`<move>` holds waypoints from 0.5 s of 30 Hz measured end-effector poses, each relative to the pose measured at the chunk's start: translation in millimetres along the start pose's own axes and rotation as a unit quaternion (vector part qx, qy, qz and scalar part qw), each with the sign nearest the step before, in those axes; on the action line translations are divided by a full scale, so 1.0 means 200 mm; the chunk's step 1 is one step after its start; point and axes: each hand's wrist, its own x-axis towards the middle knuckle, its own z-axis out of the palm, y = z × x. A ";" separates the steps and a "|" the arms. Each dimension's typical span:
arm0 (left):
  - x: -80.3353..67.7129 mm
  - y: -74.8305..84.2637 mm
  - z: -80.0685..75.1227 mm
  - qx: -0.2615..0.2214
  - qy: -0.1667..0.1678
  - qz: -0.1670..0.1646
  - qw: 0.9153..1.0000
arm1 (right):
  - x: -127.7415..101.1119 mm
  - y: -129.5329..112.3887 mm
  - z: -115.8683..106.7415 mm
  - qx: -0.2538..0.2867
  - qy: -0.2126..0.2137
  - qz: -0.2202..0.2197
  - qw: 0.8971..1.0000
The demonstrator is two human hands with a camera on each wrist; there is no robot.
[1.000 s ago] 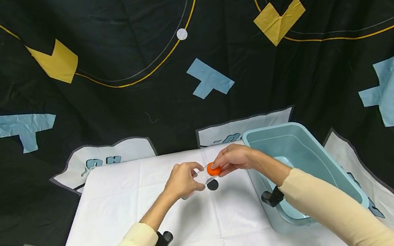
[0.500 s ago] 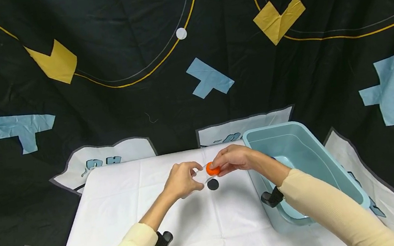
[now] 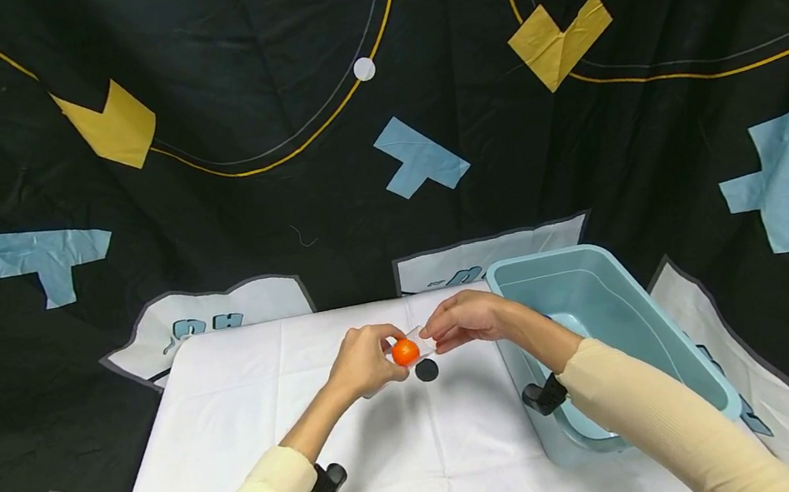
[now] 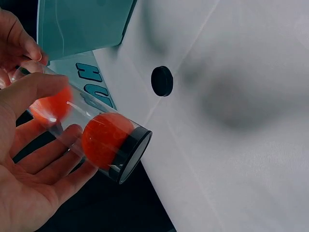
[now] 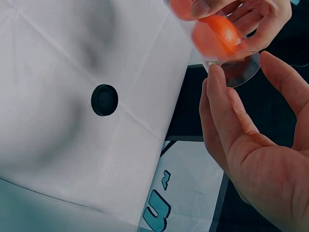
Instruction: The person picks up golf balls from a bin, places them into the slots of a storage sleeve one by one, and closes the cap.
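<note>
Orange ball (image 3: 405,352) rolled toward 9 o'clock inside clear plastic tube (image 4: 91,137), left hand (image 3: 364,361) and right hand (image 3: 467,319) clamped on its ends, tilting it.

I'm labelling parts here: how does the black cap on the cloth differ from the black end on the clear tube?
The black cap lies loose and flat on the white cloth, untouched. The tube's black end sits fitted on the clear tube, held tilted by both hands, with orange balls behind it. Both are round and black.

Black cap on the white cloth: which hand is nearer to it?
Roughly equal; the left hand perhaps slightly nearer. It holds the clear tube just left of the black cap. The right hand pinches the tube's other end, above and right of it.
</note>
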 end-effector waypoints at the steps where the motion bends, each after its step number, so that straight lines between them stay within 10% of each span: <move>1: 0.00 0.00 0.00 0.001 0.001 0.001 1.000 | 0.00 0.00 0.00 0.001 -0.001 -0.001 1.000; 15: -0.02 -0.03 -0.01 -0.003 -0.004 0.002 1.000 | -0.09 -0.04 -0.16 -0.025 0.025 -0.014 0.999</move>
